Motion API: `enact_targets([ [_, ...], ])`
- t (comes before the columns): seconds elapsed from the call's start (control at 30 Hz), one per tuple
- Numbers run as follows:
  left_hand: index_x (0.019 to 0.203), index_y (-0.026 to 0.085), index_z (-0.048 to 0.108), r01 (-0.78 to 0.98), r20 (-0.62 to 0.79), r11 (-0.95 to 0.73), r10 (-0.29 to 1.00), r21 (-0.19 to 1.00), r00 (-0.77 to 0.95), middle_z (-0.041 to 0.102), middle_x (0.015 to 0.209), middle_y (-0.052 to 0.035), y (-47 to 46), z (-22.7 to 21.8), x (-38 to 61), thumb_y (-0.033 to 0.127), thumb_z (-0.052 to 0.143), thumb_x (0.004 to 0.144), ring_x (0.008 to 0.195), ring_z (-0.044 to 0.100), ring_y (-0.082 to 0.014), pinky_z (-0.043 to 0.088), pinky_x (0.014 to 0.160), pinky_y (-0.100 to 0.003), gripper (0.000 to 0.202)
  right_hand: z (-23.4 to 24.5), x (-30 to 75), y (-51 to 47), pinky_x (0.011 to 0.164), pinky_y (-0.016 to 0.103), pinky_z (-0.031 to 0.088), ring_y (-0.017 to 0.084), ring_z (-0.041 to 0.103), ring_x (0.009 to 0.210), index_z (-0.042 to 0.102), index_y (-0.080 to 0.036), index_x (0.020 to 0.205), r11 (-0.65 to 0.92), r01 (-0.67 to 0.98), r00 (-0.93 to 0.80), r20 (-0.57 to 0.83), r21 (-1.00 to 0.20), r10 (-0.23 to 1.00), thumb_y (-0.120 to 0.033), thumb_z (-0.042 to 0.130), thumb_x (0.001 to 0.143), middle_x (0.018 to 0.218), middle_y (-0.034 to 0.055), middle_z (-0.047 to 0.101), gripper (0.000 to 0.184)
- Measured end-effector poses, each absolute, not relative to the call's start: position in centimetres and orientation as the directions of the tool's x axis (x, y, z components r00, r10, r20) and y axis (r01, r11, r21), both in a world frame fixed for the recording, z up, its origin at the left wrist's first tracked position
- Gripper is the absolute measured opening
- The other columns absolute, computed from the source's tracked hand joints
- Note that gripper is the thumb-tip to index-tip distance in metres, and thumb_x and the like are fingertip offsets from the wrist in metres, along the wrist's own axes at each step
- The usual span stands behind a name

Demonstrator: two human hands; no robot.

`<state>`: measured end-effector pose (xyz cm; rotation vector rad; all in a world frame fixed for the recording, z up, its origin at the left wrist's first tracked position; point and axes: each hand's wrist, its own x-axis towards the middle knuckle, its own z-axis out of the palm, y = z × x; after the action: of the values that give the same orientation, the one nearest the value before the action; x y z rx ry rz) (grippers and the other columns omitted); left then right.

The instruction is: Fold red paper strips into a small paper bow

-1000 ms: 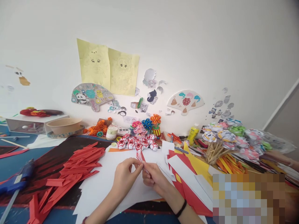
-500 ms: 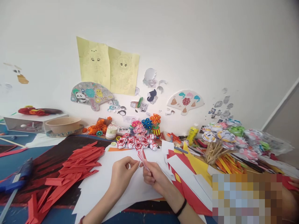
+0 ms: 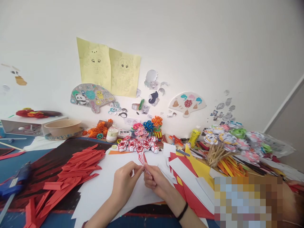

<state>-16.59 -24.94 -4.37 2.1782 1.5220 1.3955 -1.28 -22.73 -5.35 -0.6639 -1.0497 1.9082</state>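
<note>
A folded paper piece [image 3: 142, 158] with red and white stripes stands up between my hands over the white sheets [image 3: 106, 186]. My right hand [image 3: 155, 182] grips its lower part, thumb on top and fingers curled beneath. Pinched together, the thumb and forefinger of my left hand [image 3: 127, 180] meet the paper's left edge; exactly what lies between those tips is hidden. Just beyond the paper sits a cluster of red-and-white folded paper flowers [image 3: 139, 147].
Red folded strips [image 3: 76, 167] lie in a heap at left, near a blue glue gun [image 3: 16, 183]. Red, yellow and white paper [image 3: 192, 180] is at right, before paper flowers on sticks [image 3: 217, 153]. A glue bottle [image 3: 195, 136] stands behind. Another person is partly visible at far right.
My left fingertips have shifted slightly down along the folded paper's edge. My right hand keeps its grip. The whole view has moved a little.
</note>
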Motion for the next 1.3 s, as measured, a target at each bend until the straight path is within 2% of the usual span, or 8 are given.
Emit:
enact_targets([
  [0.2,0.068,0.019,0.058,0.714,0.647,-0.486,0.760,0.504,0.061,0.060,0.063,0.0020,-24.9,-4.7,-16.6,0.034,0.049,0.091,0.053,0.047,-0.0094,0.034,0.055,-0.021,0.029,-5.2,-1.3,-22.7,0.040,0.019,0.010,0.000,0.016,0.039,0.046,-0.016,0.072,-0.333,-0.420,-0.519,-0.077,-0.844,0.851,-0.050,0.071,0.076,0.051,-0.0107,0.035,0.042],
  [0.5,0.068,0.019,0.058,0.885,0.772,-0.445,0.608,0.138,0.185,0.057,0.060,0.0013,-24.6,-5.7,-17.0,0.026,0.044,0.093,0.053,0.048,-0.0108,0.029,0.057,-0.025,0.030,-5.4,-1.2,-22.7,0.038,0.017,0.010,0.001,0.015,0.039,0.054,-0.013,0.080,-0.369,-0.455,-0.538,-0.080,-0.811,0.839,-0.049,0.070,0.077,0.050,-0.0111,0.034,0.040],
  [0.67,0.067,0.019,0.055,0.910,0.775,-0.412,0.588,0.038,0.233,0.056,0.061,0.0013,-24.6,-5.7,-16.9,0.023,0.042,0.094,0.053,0.050,-0.0112,0.030,0.057,-0.026,0.030,-5.8,-1.5,-22.6,0.037,0.017,0.009,0.001,0.014,0.038,0.048,-0.016,0.075,-0.390,-0.499,-0.529,-0.085,-0.774,0.844,-0.046,0.073,0.075,0.049,-0.0115,0.034,0.039],
  [0.83,0.074,0.020,0.055,0.915,0.705,-0.390,0.677,0.102,0.210,0.060,0.069,0.0009,-24.6,-5.4,-16.6,0.023,0.042,0.093,0.057,0.055,-0.0120,0.032,0.057,-0.025,0.023,-5.8,-1.8,-22.7,0.037,0.017,0.010,0.000,0.014,0.037,0.046,-0.016,0.072,-0.393,-0.546,-0.518,-0.071,-0.740,0.853,-0.042,0.074,0.075,0.048,-0.0115,0.035,0.038],
  [1.0,0.081,0.022,0.054,0.851,0.603,-0.418,0.782,0.318,0.158,0.061,0.079,0.0016,-24.5,-4.4,-16.8,0.025,0.044,0.090,0.070,0.059,-0.0139,0.037,0.059,-0.024,0.013,-5.6,-1.5,-22.6,0.036,0.018,0.010,0.001,0.010,0.036,0.054,-0.013,0.080,-0.395,-0.557,-0.538,-0.045,-0.731,0.842,-0.044,0.072,0.077,0.046,-0.0132,0.029,0.036],
  [1.13,0.086,0.023,0.055,0.732,0.594,-0.478,0.795,0.486,0.125,0.061,0.089,0.0007,-24.1,-3.7,-17.3,0.020,0.051,0.083,0.084,0.058,-0.0169,0.042,0.069,-0.026,0.006,-5.4,-1.2,-22.5,0.036,0.018,0.009,0.001,0.009,0.036,0.054,-0.014,0.079,-0.389,-0.565,-0.551,-0.018,-0.728,0.834,-0.044,0.072,0.077,0.045,-0.0137,0.026,0.035],
  [1.3,0.072,0.024,0.064,0.697,0.646,-0.557,0.743,0.451,0.176,0.062,0.099,0.0001,-23.9,-3.7,-17.5,0.011,0.053,0.079,0.095,0.052,-0.0202,0.038,0.080,-0.034,0.019,-5.2,-1.1,-22.7,0.035,0.018,0.009,0.001,0.008,0.035,0.052,-0.015,0.079,-0.399,-0.571,-0.574,0.001,-0.718,0.819,-0.044,0.072,0.077,0.045,-0.0137,0.027,0.035],
])
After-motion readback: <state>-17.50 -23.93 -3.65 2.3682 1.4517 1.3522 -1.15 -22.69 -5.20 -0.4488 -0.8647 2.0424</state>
